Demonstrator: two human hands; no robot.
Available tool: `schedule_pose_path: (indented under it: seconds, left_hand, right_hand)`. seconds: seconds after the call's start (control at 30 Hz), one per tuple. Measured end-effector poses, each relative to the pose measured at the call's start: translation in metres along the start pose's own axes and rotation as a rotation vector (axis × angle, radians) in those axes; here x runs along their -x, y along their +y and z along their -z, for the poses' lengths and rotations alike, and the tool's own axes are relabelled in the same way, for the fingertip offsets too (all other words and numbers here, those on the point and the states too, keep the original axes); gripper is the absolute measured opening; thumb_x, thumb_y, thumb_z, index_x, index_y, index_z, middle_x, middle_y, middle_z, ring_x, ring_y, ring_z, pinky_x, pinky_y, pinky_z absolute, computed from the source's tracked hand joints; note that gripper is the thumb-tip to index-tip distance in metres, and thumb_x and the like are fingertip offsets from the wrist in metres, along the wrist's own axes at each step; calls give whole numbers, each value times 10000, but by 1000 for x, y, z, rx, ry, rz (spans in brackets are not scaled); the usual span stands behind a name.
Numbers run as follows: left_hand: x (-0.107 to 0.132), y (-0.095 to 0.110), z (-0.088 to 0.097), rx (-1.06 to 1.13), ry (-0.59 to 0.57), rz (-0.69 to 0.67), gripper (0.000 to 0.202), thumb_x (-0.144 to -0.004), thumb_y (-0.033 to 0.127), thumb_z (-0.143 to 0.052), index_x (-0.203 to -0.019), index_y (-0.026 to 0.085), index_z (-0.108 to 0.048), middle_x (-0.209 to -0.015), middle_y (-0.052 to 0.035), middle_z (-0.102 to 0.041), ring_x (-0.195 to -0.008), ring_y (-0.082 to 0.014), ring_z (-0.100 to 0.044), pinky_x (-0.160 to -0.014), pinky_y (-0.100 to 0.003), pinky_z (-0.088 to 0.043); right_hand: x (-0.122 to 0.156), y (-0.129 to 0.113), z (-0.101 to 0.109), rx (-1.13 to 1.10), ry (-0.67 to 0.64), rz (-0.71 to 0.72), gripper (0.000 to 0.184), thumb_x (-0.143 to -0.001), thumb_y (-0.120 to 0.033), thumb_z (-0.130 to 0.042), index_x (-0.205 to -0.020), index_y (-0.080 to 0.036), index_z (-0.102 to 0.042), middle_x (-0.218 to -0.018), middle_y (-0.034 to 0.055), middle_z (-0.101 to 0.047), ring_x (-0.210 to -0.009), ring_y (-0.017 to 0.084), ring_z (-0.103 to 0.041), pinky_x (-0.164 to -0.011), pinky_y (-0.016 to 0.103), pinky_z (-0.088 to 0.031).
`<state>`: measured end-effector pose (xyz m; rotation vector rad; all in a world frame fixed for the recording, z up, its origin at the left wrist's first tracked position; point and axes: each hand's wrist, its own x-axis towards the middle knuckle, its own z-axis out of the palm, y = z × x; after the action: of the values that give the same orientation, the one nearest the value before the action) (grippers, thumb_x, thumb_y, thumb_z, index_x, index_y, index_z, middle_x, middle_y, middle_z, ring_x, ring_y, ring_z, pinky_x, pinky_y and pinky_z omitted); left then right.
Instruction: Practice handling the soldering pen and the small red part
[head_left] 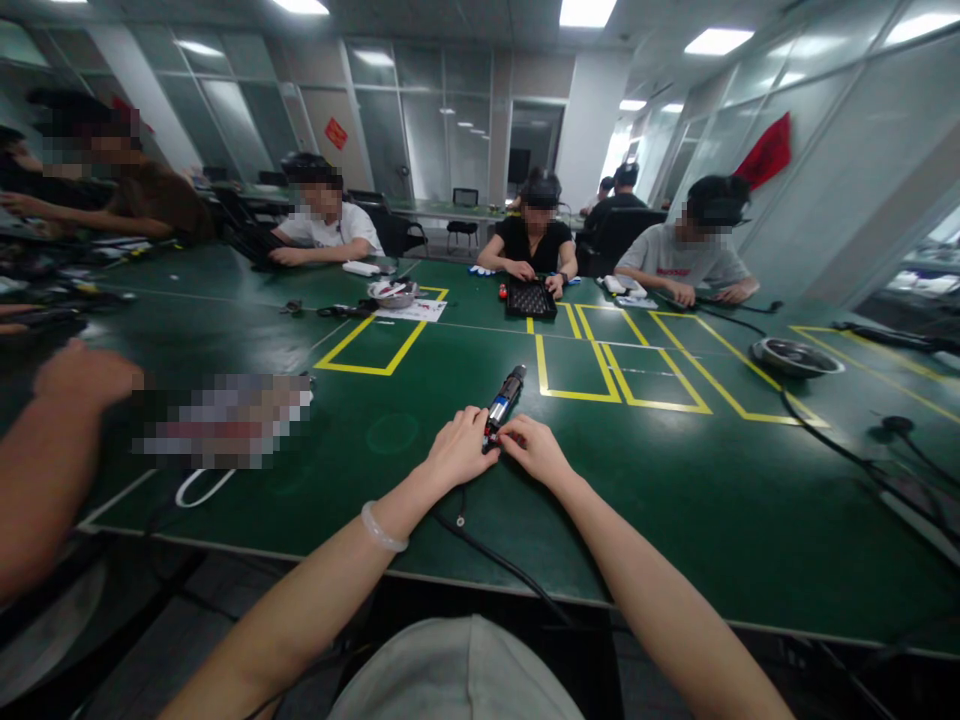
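An elongated, black hand-held power tool (507, 393) lies on the green table straight ahead of me, its narrow tip pointing away. Silver and blue parts show along its side, with small red bits at the near end. My left hand (463, 445) is closed around the tool's near end from the left. From the right, my right hand (534, 447) pinches at that same end beside the red bits; what its fingertips hold is too small to make out. A black cable (499, 558) runs below my hands toward the table's front edge, and a small ring-shaped metal end (460, 521) lies near it.
Yellow tape outlines (577, 395) mark the green table (675, 500). At right sit a round metal lamp-like part (796, 357) and cables. A co-worker opposite handles a black tray (532, 298). Another person's arm (45, 470) reaches in at left near a blurred item (225, 425).
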<state>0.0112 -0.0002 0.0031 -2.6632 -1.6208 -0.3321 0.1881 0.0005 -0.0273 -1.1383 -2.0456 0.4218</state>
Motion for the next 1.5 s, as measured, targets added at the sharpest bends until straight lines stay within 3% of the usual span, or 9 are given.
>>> schedule_pose_path:
  seconds: [0.1, 0.33, 0.53, 0.7, 1.0, 1.13, 1.33, 1.5]
  left_hand:
    - [-1, 2, 0, -27, 12, 18, 504, -859, 517, -492, -1246, 196, -460, -1156, -119, -524, -1020, -257, -540, -814, -356, -468]
    - [-4, 6, -1, -95, 27, 54, 419, -892, 437, -465, -1225, 184, -485, -1113, -120, -537, -1014, -259, -533, -819, -366, -457]
    - [-6, -11, 4, -113, 1, 62, 505, -870, 464, -519, -1292, 196, -448, -1204, -134, -522, -1065, -268, -518, -858, -372, -446]
    - [-11, -48, 9, -154, -21, 147, 527, -878, 433, -508, -1335, 185, -424, -1279, -153, -487, -1106, -289, -503, -874, -388, -437]
    - [-11, -147, 17, -212, -46, 424, 540, -893, 484, -419, -1332, 170, -435, -1309, -174, -473, -1112, -322, -509, -863, -407, -441]
    - [-8, -180, 17, -223, -40, 528, 573, -890, 509, -381, -1337, 156, -440, -1281, -195, -496, -1075, -341, -543, -850, -430, -438]
    - [-5, -197, 18, -228, -28, 555, 590, -882, 520, -377, -1347, 161, -438, -1258, -194, -525, -1069, -339, -563, -866, -422, -422]
    - [0, -205, 22, -197, -82, 548, 578, -868, 511, -405, -1339, 178, -451, -1314, -182, -509, -1111, -331, -558, -908, -423, -405]
  right_hand:
    - [1, -1, 1, 13, 36, -36, 131, -877, -209, -541, -847, -193, -668, -772, 19, -634, -672, 136, -557, -654, 238, -407]
    - [1, -2, 0, 14, 50, -30, 144, -882, -227, -527, -838, -189, -659, -778, 21, -636, -693, 140, -558, -662, 236, -406]
    - [1, 0, 1, -11, 38, -29, 150, -893, -237, -518, -842, -194, -652, -813, 29, -621, -708, 140, -553, -673, 243, -425]
    - [1, 4, 3, -23, 37, -43, 149, -889, -222, -516, -842, -191, -654, -818, 28, -625, -692, 132, -552, -671, 241, -426]
    - [1, 3, 2, -35, 18, -69, 140, -877, -200, -526, -827, -183, -655, -798, 20, -630, -673, 123, -547, -642, 231, -413]
    - [2, 4, 1, -28, 21, -65, 136, -876, -206, -530, -827, -186, -655, -796, 19, -631, -673, 125, -551, -645, 233, -414]
    - [1, 6, 0, -12, 25, -65, 142, -876, -210, -524, -836, -188, -659, -793, 22, -638, -683, 134, -559, -639, 235, -416]
    - [2, 7, 0, -3, 22, -65, 153, -878, -220, -521, -843, -188, -667, -791, 26, -644, -681, 137, -562, -636, 237, -420]
